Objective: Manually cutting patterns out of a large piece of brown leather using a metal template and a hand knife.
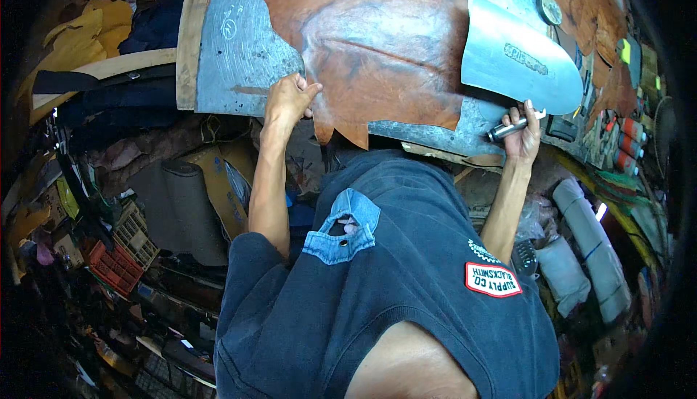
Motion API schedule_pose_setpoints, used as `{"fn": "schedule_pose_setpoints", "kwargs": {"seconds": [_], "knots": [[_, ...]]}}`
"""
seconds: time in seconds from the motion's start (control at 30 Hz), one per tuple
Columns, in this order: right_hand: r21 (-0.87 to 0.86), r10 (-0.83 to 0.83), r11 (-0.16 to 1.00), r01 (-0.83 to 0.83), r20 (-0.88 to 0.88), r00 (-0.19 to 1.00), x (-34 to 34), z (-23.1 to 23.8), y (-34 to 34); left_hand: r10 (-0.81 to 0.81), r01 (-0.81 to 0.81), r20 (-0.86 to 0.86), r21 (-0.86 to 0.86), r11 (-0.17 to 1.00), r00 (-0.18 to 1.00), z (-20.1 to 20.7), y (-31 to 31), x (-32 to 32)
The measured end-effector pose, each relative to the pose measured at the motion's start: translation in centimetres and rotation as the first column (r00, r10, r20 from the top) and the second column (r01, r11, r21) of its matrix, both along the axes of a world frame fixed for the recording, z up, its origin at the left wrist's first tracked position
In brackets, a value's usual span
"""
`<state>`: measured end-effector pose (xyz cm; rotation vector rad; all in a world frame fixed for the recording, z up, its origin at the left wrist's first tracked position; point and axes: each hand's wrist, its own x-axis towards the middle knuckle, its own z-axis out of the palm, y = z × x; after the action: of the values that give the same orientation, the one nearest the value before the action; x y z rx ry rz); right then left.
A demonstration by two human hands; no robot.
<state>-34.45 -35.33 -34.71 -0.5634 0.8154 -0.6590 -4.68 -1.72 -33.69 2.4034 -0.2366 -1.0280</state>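
A brown leather hide (385, 58) with a crease across its middle and a ragged near edge lies on the grey-topped workbench (232, 72). My left hand (288, 101) is at its left edge, with thumb and curled fingers closed on the leather's margin. In my right hand (521, 134), near the bench's front edge, is a short tool (503, 132) with a silver barrel and dark end. A pale tip shows past the fingers; its exact kind is unclear. A smooth grey template sheet (523, 58) with a rounded corner covers the hide's right side. My right index fingertip meets its lower edge.
A round tin-like object (549, 10) sits on the bench beside the sheet. More brown leather pieces (592, 14) and orange-capped containers (630, 141) are at right. Below stand a rolled dark mat (192, 210), a red crate (116, 267) and a long wrapped roll (589, 243).
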Motion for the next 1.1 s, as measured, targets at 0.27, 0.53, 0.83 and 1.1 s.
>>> {"fn": "schedule_pose_setpoints", "kwargs": {"seconds": [0.27,0.53,0.83,1.1], "knots": [[0.026,0.013,1.0,-0.01,-0.138,0.99,3.1,-1.0,2.0,0.295,-0.36,-0.218,-0.39,0.847,0.93,-2.9,-0.8,2.7],[0.055,0.022,0.998,-0.028,0.109,0.994,15.5,0.0,-0.9,0.229,-0.347,-0.284,-0.496,0.796,0.931,-4.1,-4.7,4.4],[-0.609,-0.091,0.546,-0.576,-0.726,0.682,18.4,0.1,-0.8,0.164,-0.391,-0.49,-0.406,0.826,0.856,-3.3,-5.5,3.5],[-0.149,-0.479,0.393,-0.907,-0.875,-0.064,4.7,0.5,0.8,-0.066,-0.133,-0.576,-0.296,0.946,0.815,-2.2,-3.5,-1.9]]}}
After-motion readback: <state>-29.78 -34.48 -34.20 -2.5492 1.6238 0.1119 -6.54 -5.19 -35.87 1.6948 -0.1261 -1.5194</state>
